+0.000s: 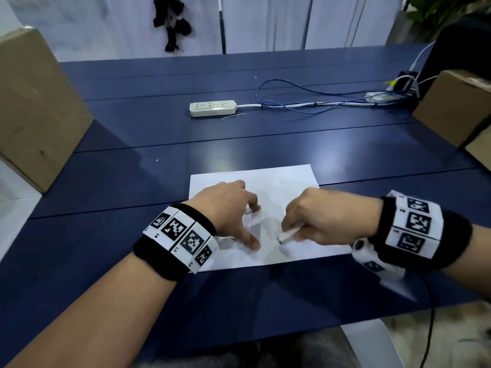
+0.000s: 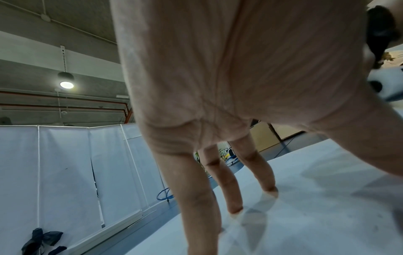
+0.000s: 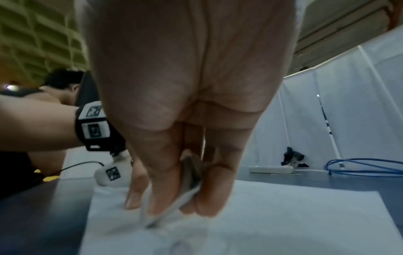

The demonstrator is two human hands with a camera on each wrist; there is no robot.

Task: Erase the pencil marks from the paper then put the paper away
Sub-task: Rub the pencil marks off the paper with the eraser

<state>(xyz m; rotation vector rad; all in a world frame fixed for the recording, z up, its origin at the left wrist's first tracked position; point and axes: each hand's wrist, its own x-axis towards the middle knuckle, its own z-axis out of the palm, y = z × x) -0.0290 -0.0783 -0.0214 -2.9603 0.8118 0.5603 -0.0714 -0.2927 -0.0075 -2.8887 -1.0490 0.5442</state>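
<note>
A white sheet of paper (image 1: 276, 187) lies flat on the blue table (image 1: 159, 187), near its front edge. My left hand (image 1: 233, 208) is spread on the sheet, with straight fingertips (image 2: 234, 209) and thumb pressing it down. My right hand (image 1: 313, 221) pinches a white eraser (image 1: 288, 236) between thumb and fingers. The eraser (image 3: 170, 205) is tilted, and its lower tip touches the paper (image 3: 283, 215). Faint grey marks show on the sheet near that tip. Both hands are close together over the sheet's front half.
A white power strip (image 1: 212, 108) with blue and white cables (image 1: 305, 99) lies farther back on the table. Cardboard boxes stand at the left (image 1: 34, 107) and right (image 1: 457, 104) edges. White partition panels (image 1: 265, 22) close off the back.
</note>
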